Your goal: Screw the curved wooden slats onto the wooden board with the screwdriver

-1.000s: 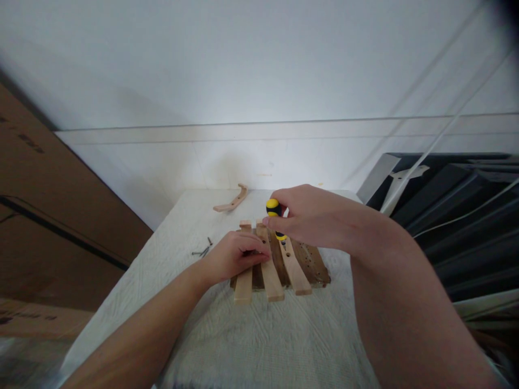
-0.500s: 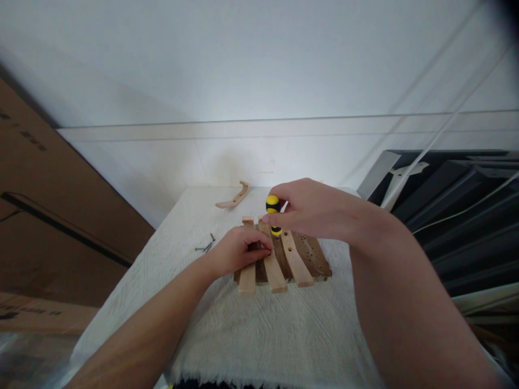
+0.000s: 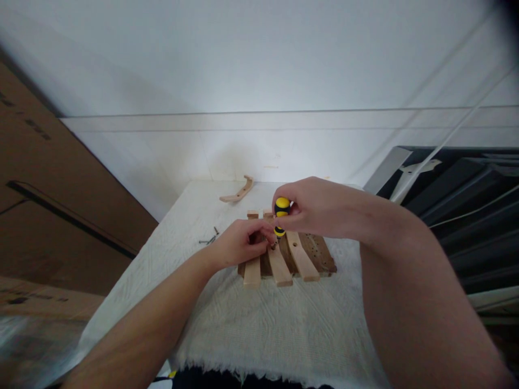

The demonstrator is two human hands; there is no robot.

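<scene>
My right hand is wrapped around a short screwdriver with a yellow and black handle, held upright with its tip down over the middle wooden hook. Beside the tip, the curled thumb and fingers of my left hand close in at a hole in that hook. Whatever they pinch is too small to make out. Two more pale wooden hooks flank it: the left hook partly under my left hand, the right hook with a visible hole. All three lie across a brown wooden board dotted with small holes.
Several loose screws lie on the white tablecloth, left of the board. A curved wooden hook rests near the wall. A large cardboard box stands at left, and dark panels lean at right.
The screwdriver has come down slightly relative to the board, its tip closer to the middle hook. My left fingers have shifted up beside the tip. The whole view has moved a little.
</scene>
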